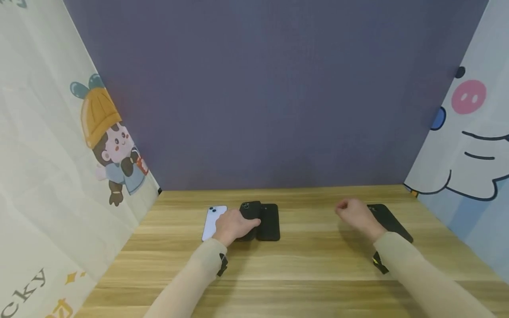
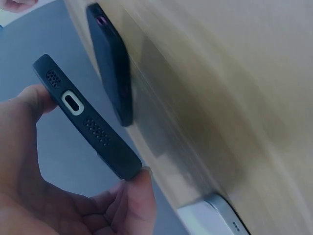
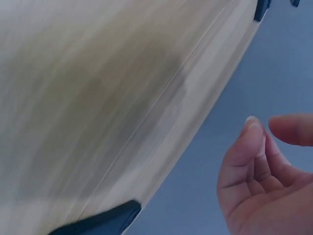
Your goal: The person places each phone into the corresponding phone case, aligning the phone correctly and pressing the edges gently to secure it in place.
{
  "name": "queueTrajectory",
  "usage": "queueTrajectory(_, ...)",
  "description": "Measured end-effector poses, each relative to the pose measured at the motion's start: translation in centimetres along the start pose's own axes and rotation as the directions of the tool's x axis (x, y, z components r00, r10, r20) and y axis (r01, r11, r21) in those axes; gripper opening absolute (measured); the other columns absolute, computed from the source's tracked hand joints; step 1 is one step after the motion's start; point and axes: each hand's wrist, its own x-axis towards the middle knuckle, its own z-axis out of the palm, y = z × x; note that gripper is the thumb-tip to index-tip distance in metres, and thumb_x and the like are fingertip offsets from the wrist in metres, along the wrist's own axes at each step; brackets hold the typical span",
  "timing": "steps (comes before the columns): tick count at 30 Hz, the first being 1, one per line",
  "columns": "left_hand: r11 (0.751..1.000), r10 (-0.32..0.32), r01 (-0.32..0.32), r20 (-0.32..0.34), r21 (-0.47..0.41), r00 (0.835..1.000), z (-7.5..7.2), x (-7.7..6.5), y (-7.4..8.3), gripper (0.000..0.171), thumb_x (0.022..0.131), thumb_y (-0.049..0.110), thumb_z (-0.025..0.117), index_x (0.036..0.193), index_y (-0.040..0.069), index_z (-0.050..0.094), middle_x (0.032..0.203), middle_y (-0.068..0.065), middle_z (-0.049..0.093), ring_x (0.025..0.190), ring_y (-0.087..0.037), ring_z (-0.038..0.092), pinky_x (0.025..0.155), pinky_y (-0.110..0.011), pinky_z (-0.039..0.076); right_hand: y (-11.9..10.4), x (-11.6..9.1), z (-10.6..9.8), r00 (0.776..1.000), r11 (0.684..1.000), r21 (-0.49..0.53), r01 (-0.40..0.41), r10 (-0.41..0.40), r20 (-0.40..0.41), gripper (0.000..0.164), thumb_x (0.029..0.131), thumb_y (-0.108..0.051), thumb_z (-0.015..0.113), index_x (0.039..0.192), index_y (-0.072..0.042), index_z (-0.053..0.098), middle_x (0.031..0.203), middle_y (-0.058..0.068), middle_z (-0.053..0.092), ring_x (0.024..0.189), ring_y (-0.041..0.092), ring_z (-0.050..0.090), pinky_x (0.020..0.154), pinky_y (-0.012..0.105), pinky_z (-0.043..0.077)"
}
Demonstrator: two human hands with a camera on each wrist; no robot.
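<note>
The left hand (image 1: 234, 225) grips a raised phone (image 2: 87, 117) by its long edges, thumb on one side and fingers on the other, tilted above the desk (image 1: 306, 274). From the head view, that hand covers part of the raised phone and overlaps the pale phone (image 1: 210, 223) on its left; the flat black phone (image 1: 271, 225) lies just right, its edge partly hidden. The right hand (image 1: 357, 217), fingers curled in and holding nothing, hovers beside the far-right phone (image 1: 391, 221), partly blocking it. A dark panel (image 1: 278, 97) stands behind, between patterned cloths (image 1: 39, 145).
</note>
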Motion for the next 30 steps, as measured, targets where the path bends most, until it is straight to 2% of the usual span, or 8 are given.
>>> queueTrajectory(2, 1.000, -0.020, 0.020, 0.000, 0.024, 1.000, 0.0, 0.4, -0.2, 0.060, 0.083, 0.065, 0.070, 0.053, 0.018, 0.049, 0.049, 0.004, 0.036, 0.044, -0.012, 0.033, 0.041, -0.027, 0.024, 0.5, 0.2, -0.6, 1.000, 0.998, -0.067, 0.011, -0.011, -0.001, 0.036, 0.100, -0.019, 0.054, 0.119, 0.010, 0.064, 0.109, 0.023, 0.067, 0.092, 0.032, 0.064, 0.076, 0.048, 0.052)
queueTrajectory(6, 0.997, -0.065, 0.064, 0.010, 0.046, 0.998, 0.0, 1.0, -0.7, 0.062, 0.084, 0.065, 0.069, 0.051, 0.018, 0.044, 0.048, 0.005, 0.032, 0.044, -0.012, 0.030, 0.042, -0.028, 0.021, 1.5, 0.6, -1.8, 0.999, 0.990, -0.137, -0.026, 0.028, 0.016, 0.041, 0.100, -0.021, 0.052, 0.124, 0.012, 0.060, 0.118, 0.030, 0.064, 0.102, 0.045, 0.063, 0.080, 0.055, 0.052)
queueTrajectory(15, 0.992, -0.113, 0.113, -0.005, 0.051, 0.994, 0.2, 1.9, -1.4, 0.061, 0.084, 0.061, 0.071, 0.051, 0.018, 0.044, 0.049, 0.003, 0.038, 0.045, -0.013, 0.036, 0.042, -0.028, 0.025, 4.1, 0.7, -3.6, 0.995, 0.961, -0.260, -0.090, 0.095, 0.005, 0.045, 0.098, -0.025, 0.051, 0.122, 0.013, 0.058, 0.122, 0.036, 0.059, 0.096, 0.044, 0.062, 0.078, 0.057, 0.051)
queueTrajectory(19, 0.988, -0.133, 0.134, -0.010, 0.080, 0.991, 0.1, 2.3, -1.5, 0.059, 0.085, 0.061, 0.070, 0.052, 0.017, 0.049, 0.052, 0.001, 0.044, 0.046, -0.015, 0.040, 0.042, -0.029, 0.027, 5.1, 0.6, -4.1, 0.990, 0.952, -0.275, -0.134, 0.142, 0.008, 0.032, 0.094, -0.026, 0.050, 0.087, 0.003, 0.061, 0.088, 0.023, 0.062, 0.070, 0.030, 0.054, 0.061, 0.042, 0.047)
queueTrajectory(22, 0.987, -0.132, 0.132, -0.006, 0.089, 0.991, 0.1, 2.6, -1.4, 0.057, 0.085, 0.061, 0.069, 0.053, 0.016, 0.053, 0.053, 0.000, 0.048, 0.047, -0.016, 0.042, 0.042, -0.030, 0.028, 5.7, 0.4, -4.5, 0.980, 0.940, -0.283, -0.190, 0.201, 0.012, 0.030, 0.093, -0.031, 0.049, 0.070, -0.011, 0.050, 0.071, 0.009, 0.049, 0.062, 0.022, 0.043, 0.054, 0.035, 0.038)
queueTrajectory(25, 0.987, -0.122, 0.121, 0.000, 0.101, 0.993, 0.2, 2.8, -1.3, 0.056, 0.085, 0.061, 0.068, 0.056, 0.015, 0.059, 0.055, -0.001, 0.051, 0.048, -0.016, 0.044, 0.043, -0.030, 0.029, 6.0, 0.2, -5.1, 0.973, 0.922, -0.321, -0.217, 0.232, 0.007, 0.037, 0.093, -0.035, 0.050, 0.074, -0.005, 0.057, 0.078, 0.018, 0.057, 0.066, 0.028, 0.051, 0.055, 0.039, 0.045)
queueTrajectory(28, 0.987, -0.113, 0.112, 0.006, 0.111, 0.994, 0.4, 2.8, -1.1, 0.055, 0.086, 0.061, 0.068, 0.057, 0.015, 0.062, 0.056, -0.002, 0.054, 0.050, -0.016, 0.045, 0.043, -0.029, 0.030, 5.8, 0.1, -5.6, 0.965, 0.903, -0.357, -0.241, 0.264, 0.016, 0.035, 0.091, -0.034, 0.053, 0.077, -0.003, 0.061, 0.089, 0.026, 0.061, 0.073, 0.033, 0.056, 0.059, 0.044, 0.051)
queueTrajectory(30, 0.988, -0.111, 0.109, 0.012, 0.108, 0.994, 0.5, 2.6, -1.1, 0.055, 0.086, 0.061, 0.069, 0.058, 0.014, 0.063, 0.056, -0.002, 0.054, 0.049, -0.016, 0.045, 0.043, -0.029, 0.030, 5.7, 0.0, -5.8, 0.959, 0.891, -0.384, -0.244, 0.280, 0.043, 0.042, 0.090, -0.035, 0.055, 0.089, 0.005, 0.065, 0.100, 0.035, 0.061, 0.082, 0.043, 0.060, 0.067, 0.050, 0.054)
